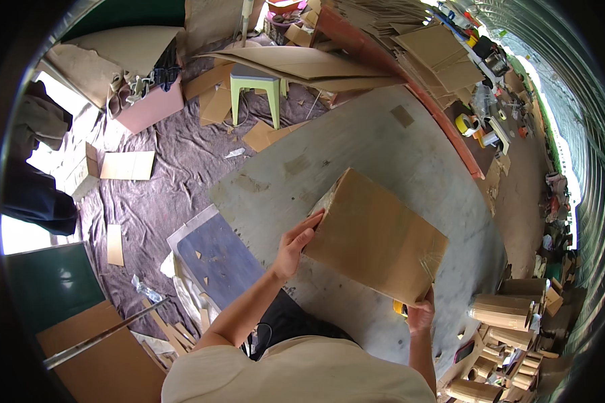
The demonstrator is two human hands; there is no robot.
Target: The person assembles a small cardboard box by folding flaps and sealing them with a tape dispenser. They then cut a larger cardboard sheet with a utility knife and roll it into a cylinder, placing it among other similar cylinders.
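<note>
Head view: we hold the cardboard box gripped, left hand at its left side, right hand at its near-right corner; weak corner grip could let it twist.

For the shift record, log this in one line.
left hand: touching left side of cardboard box | right hand: holding its near corner | yellow item: beside right hand | surface: grey table below

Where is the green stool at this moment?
In the head view, the stool is near the top, left of centre, right of the pink bin and beyond the grey table, close by a large cardboard sheet.
</note>
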